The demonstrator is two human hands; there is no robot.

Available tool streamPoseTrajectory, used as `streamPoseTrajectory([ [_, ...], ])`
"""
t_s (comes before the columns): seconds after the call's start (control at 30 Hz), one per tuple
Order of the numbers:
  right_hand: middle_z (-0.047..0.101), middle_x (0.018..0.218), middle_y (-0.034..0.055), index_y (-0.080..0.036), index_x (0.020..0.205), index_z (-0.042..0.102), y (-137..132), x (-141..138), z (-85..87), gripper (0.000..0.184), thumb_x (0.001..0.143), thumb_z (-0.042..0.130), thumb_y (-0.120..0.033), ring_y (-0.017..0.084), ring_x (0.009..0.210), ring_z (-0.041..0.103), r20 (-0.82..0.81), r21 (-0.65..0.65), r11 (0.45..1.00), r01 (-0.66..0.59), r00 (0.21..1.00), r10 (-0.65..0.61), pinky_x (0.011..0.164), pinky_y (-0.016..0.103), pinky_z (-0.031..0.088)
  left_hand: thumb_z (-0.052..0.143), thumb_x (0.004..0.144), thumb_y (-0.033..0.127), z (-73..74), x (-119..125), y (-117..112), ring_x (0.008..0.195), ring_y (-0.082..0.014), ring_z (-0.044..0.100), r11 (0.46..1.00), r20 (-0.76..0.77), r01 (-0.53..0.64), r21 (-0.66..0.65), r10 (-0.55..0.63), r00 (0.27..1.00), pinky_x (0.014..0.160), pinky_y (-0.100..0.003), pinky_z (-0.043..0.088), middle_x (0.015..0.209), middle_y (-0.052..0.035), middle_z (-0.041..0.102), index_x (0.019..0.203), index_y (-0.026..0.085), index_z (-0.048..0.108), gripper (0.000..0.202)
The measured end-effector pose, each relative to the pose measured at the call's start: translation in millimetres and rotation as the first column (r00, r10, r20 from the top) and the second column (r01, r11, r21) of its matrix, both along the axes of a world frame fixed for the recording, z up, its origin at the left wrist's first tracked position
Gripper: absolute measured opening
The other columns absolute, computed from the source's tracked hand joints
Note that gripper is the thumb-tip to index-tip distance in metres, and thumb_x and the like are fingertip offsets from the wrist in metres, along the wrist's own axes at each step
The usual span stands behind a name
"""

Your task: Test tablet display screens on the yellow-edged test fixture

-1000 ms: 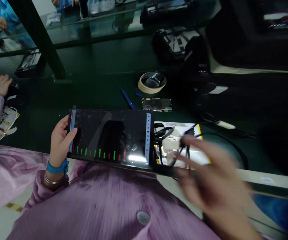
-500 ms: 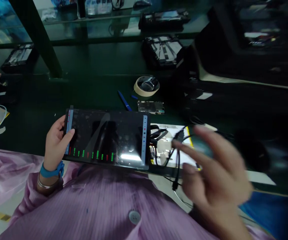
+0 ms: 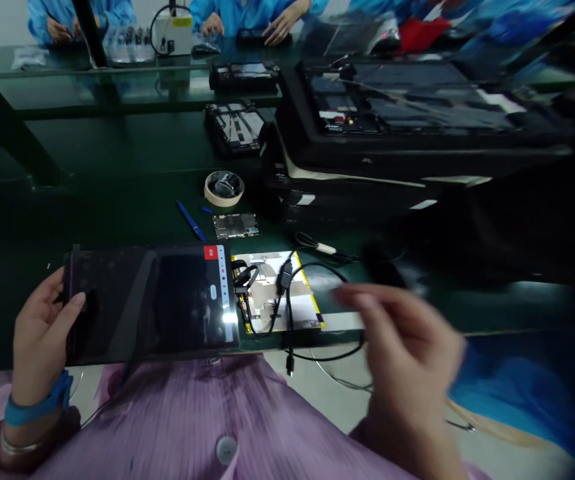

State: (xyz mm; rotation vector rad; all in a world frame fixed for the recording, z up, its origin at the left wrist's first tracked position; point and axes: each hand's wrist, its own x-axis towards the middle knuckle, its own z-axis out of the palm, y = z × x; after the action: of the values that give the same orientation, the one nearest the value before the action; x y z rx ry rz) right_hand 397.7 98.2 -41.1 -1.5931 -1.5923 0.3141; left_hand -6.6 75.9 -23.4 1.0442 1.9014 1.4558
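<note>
My left hand (image 3: 42, 333) grips the left edge of a black tablet (image 3: 152, 303), thumb resting on the glass. The tablet lies across the near edge of the green bench, its screen mostly dark with a red patch at the top right corner. To its right sits an opened device with a yellow rim (image 3: 277, 293), with black cables (image 3: 292, 313) plugged into it and one plug dangling off the bench. My right hand (image 3: 407, 353) hovers to the right of the cables, blurred, with fingers stretched toward them and nothing held.
A tape roll (image 3: 224, 188), a blue pen (image 3: 191, 221) and a small circuit board (image 3: 236, 225) lie behind the tablet. Stacked black trays of devices (image 3: 417, 133) fill the right side. People in blue coats (image 3: 247, 13) work at the far bench.
The view has lifted and swung right. The tablet's green and red bars are gone and the screen is mostly dark. My right hand has drawn back from the cables, to the right.
</note>
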Motion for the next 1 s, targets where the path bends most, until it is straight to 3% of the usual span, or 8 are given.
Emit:
streamPoseTrajectory([
  [0.07, 0.069, 0.075, 0.0064, -0.023, 0.09, 0.066, 1, -43, 11.9, 0.02, 0.093, 0.057, -0.04, 0.023, 0.066, 0.066, -0.19, -0.281, 0.909, -0.309, 0.946, 0.263, 0.057, 0.033, 0.051, 0.081, 0.074, 0.039, 3.1, 1, 0, 0.107, -0.0251, 0.07, 1.0, -0.047, -0.029, -0.013, 0.028, 0.998, 0.099, -0.043, 0.057, 0.119, -0.0022, 0.074, 0.125, 0.029, 0.068, 0.053],
  [0.13, 0.059, 0.058, 0.0006, -0.021, 0.082, 0.062, 10, -75, 17.4, 0.028, 0.093, 0.056, -0.046, 0.017, 0.05, 0.055, -0.314, -0.395, 0.805, -0.443, 0.888, 0.335, 0.046, 0.027, 0.041, 0.081, 0.074, 0.039, 5.5, 1, 0, 0.11, -0.0257, 0.069, 0.999, -0.062, -0.033, -0.031, 0.031, 0.998, 0.103, -0.045, 0.054, 0.122, -0.0012, 0.073, 0.127, 0.03, 0.067, 0.055],
  [0.43, 0.035, 0.036, -0.0114, -0.022, 0.07, 0.047, 20, -80, 3.7, 0.049, 0.079, 0.064, -0.067, 0.006, 0.03, 0.023, -0.72, -0.481, 0.603, -0.637, 0.679, 0.143, 0.033, 0.019, 0.013, 0.081, 0.074, 0.04, 2.3, -2, -1, 0.115, -0.0278, 0.068, 0.996, -0.048, -0.043, -0.075, 0.04, 0.998, 0.111, -0.049, 0.045, 0.116, 0.0005, 0.076, 0.134, 0.033, 0.061, 0.063],
  [0.6, 0.04, 0.033, -0.0093, -0.021, 0.077, 0.057, 5, -49, 8.5, 0.043, 0.079, 0.07, -0.062, 0.006, 0.023, 0.025, -0.785, -0.435, 0.765, -0.476, 0.616, -0.063, 0.029, 0.019, 0.012, 0.08, 0.074, 0.042, 2.6, -5, -1, 0.119, -0.03, 0.066, 0.992, -0.1, -0.069, -0.102, 0.058, 0.993, 0.111, -0.05, 0.044, 0.115, 0.0029, 0.076, 0.13, 0.037, 0.064, 0.059],
  [0.73, 0.056, 0.046, -0.0049, -0.027, 0.087, 0.063, -12, -29, 29.0, 0.036, 0.086, 0.062, -0.063, 0.01, 0.024, 0.036, -0.896, -0.069, 0.955, -0.288, 0.439, 0.068, 0.023, 0.021, 0.017, 0.081, 0.071, 0.046, 7.7, -5, 0, 0.123, -0.0324, 0.062, 0.982, -0.201, -0.126, -0.138, 0.096, 0.975, 0.114, -0.052, 0.041, 0.118, 0.003, 0.075, 0.128, 0.037, 0.065, 0.06],
  [0.8, 0.063, 0.058, -0.0029, -0.028, 0.086, 0.063, -14, -34, 35.0, 0.032, 0.087, 0.063, -0.061, 0.011, 0.032, 0.046, -0.869, 0.038, 0.938, -0.345, 0.452, 0.201, 0.025, 0.021, 0.027, 0.082, 0.069, 0.046, 12.8, -2, 2, 0.123, -0.0327, 0.062, 0.975, -0.239, -0.173, -0.14, 0.136, 0.961, 0.114, -0.052, 0.04, 0.118, 0.0028, 0.075, 0.128, 0.037, 0.065, 0.061],
  [0.9, 0.064, 0.073, -0.0001, -0.025, 0.092, 0.061, -3, -56, 28.4, 0.014, 0.09, 0.066, -0.039, 0.013, 0.055, 0.06, -0.702, -0.051, 0.849, -0.526, 0.623, 0.344, 0.047, 0.025, 0.049, 0.081, 0.07, 0.043, 21.2, 5, 3, 0.124, -0.0318, 0.061, 0.971, -0.216, -0.194, -0.14, 0.161, 0.963, 0.113, -0.049, 0.042, 0.123, 0.0033, 0.072, 0.128, 0.035, 0.065, 0.061],
  [1.0, 0.06, 0.078, 0.0004, -0.023, 0.096, 0.051, 14, -78, 10.0, 0.008, 0.093, 0.057, -0.028, 0.014, 0.069, 0.06, -0.57, -0.101, 0.827, -0.553, 0.714, 0.408, 0.061, 0.028, 0.05, 0.08, 0.071, 0.041, 25.7, 10, 4, 0.126, -0.0318, 0.059, 0.966, -0.228, -0.203, -0.158, 0.164, 0.96, 0.112, -0.047, 0.042, 0.126, 0.0039, 0.07, 0.129, 0.036, 0.064, 0.06],
])
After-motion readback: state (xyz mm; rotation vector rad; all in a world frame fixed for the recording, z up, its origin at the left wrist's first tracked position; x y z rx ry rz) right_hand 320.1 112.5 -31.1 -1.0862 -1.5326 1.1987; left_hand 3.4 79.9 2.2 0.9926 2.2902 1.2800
